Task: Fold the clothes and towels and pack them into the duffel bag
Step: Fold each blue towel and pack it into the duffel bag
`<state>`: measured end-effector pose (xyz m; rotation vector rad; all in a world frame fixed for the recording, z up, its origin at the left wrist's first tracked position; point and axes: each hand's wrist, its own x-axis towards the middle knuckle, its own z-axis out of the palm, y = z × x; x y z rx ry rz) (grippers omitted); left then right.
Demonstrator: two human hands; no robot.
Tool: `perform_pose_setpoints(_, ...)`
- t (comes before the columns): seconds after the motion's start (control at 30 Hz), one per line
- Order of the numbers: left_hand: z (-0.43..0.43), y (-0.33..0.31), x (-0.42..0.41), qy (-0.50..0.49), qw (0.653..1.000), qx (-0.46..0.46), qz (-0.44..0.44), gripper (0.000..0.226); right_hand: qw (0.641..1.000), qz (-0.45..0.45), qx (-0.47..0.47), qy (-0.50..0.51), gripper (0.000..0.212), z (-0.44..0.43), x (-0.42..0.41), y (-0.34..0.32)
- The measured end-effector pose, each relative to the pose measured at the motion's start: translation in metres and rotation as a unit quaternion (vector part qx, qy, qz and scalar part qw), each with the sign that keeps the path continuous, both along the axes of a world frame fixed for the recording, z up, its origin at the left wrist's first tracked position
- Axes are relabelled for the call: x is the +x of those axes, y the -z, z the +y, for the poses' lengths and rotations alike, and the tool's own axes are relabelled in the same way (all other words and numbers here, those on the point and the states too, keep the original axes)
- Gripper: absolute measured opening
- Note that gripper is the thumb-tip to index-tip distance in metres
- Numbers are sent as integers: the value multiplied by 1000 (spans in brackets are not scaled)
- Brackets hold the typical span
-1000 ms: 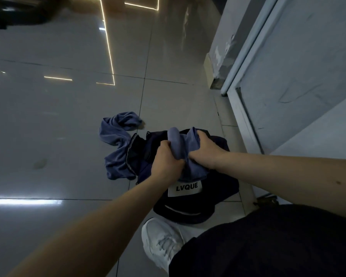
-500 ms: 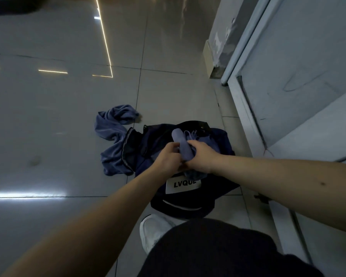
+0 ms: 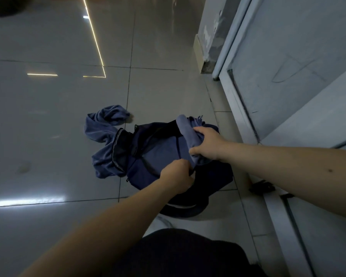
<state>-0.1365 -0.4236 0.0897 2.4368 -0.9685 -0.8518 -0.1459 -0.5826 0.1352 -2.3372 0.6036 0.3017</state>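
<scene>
The navy duffel bag (image 3: pixel 160 156) slumps on the tiled floor (image 3: pixel 48 120) near its right edge, beside the door frame (image 3: pixel 237 108). The left hand (image 3: pixel 177 176) grips the bag's mouth, seemingly to hold the sagging fabric open. The right hand (image 3: pixel 206 143) clutches a rolled blue towel (image 3: pixel 186 129) over it. A crumpled towel (image 3: pixel 102 140) lies unfolded against the bag's left end.

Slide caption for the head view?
Right hand grips a rolled blue towel over the navy duffel bag, left hand holds its edge; second towel lies crumpled beside it.
</scene>
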Motion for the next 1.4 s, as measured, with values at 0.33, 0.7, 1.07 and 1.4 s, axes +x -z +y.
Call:
perform_pose_setpoints(0.33,19,1,-24,87,962,-220,-138,25,989,76,-90,-85,84,27,5,10)
perform_pose_setpoints(0.7,22,1,-26,83,953,-246,-158,27,963,179,-197,-45,74,19,-22,25)
perform_pose_setpoints(1.07,6,8,0,-51,965,-205,-153,15,966,197,-77,-150,72,-14,-32,4)
perform_pose_setpoints(1.4,-36,23,10,61,978,-124,-158,34,926,182,-270,-192,92,-26,-45,24)
